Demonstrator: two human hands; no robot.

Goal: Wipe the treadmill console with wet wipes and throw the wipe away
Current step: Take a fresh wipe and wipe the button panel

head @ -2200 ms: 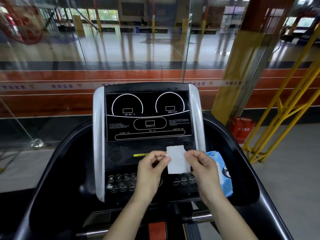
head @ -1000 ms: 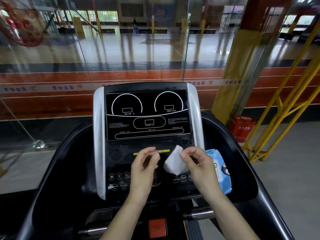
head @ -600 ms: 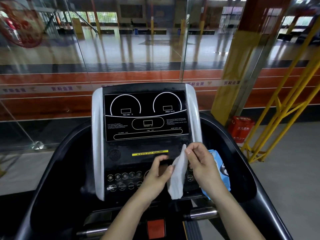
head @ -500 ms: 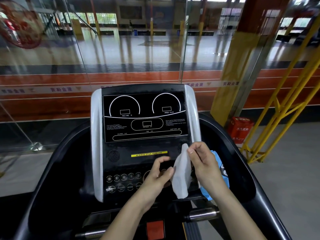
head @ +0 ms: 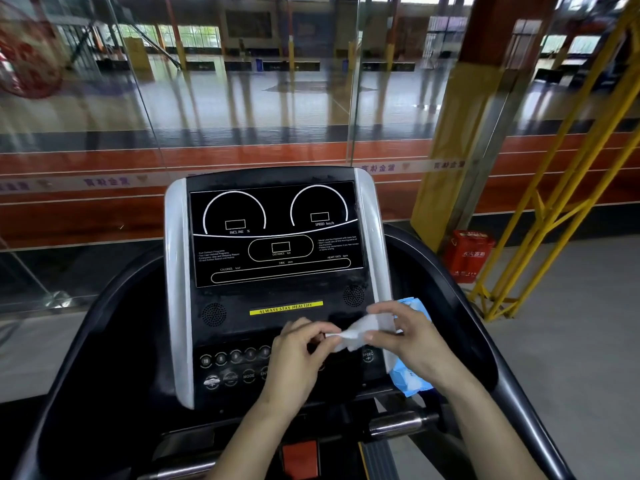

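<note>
You face a glass wall [head: 242, 98], glossy court floor [head: 277, 95] beyond; yellow railing [head: 554, 202], red box [head: 467, 254] right.

This is a gym or indoor sports hall. A black treadmill console with silver side trims [head: 277, 237] fills the foreground, its dark display panel [head: 277, 233] marked with incline, speed, distance and calories readouts, and a yellow "ALWAYS STAY HEALTHY" strip [head: 286, 308] below. Beyond clear glass panels [head: 242, 98] lie an orange-red running track with white lane lines [head: 86, 216] and a wide glossy court floor [head: 277, 95].
</note>
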